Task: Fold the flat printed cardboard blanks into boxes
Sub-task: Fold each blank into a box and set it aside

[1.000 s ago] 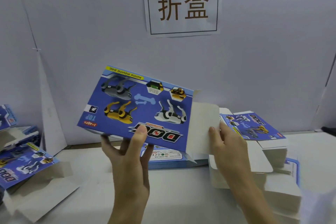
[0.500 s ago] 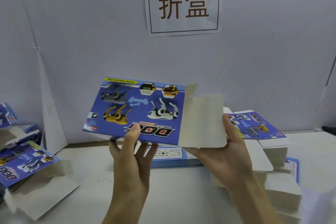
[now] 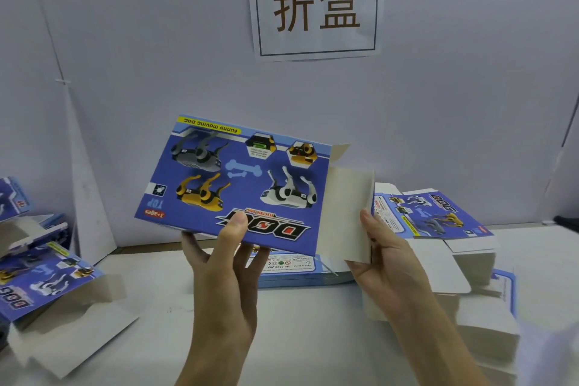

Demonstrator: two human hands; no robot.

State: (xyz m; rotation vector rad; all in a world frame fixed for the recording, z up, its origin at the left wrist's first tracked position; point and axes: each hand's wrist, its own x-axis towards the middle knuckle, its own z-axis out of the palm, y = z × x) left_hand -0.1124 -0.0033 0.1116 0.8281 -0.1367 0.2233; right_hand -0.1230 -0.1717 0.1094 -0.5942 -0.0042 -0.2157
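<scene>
1. Holding the printed blank (image 3: 238,185) up in the air above the table (image 3: 313,338), both hands are on it. Its blue face is toward the camera and its print is upside down.
2. Left hand (image 3: 225,263): pinches the blank's near edge, with the thumb on the printed face at the "DOG" logo and the fingers underneath.
3. Right hand (image 3: 385,257): grips the plain white end flap (image 3: 349,210) on the blank's right side. The thumb is at the flap's outer edge and the fingers are behind it. The flap is bent out of the printed panel's plane.
4. A smaller flap shows at the blank's far right corner.
5. A stack of flat blanks (image 3: 291,273) lies on the table behind and below the held one.
6. Right of the hands is a pile of opened boxes (image 3: 432,216), blue print up and white flaps loose.
7. At the left edge are more boxes (image 3: 40,279), also with open flaps.
8. A paper sign (image 3: 316,5) with two printed characters hangs on the wall above.
</scene>
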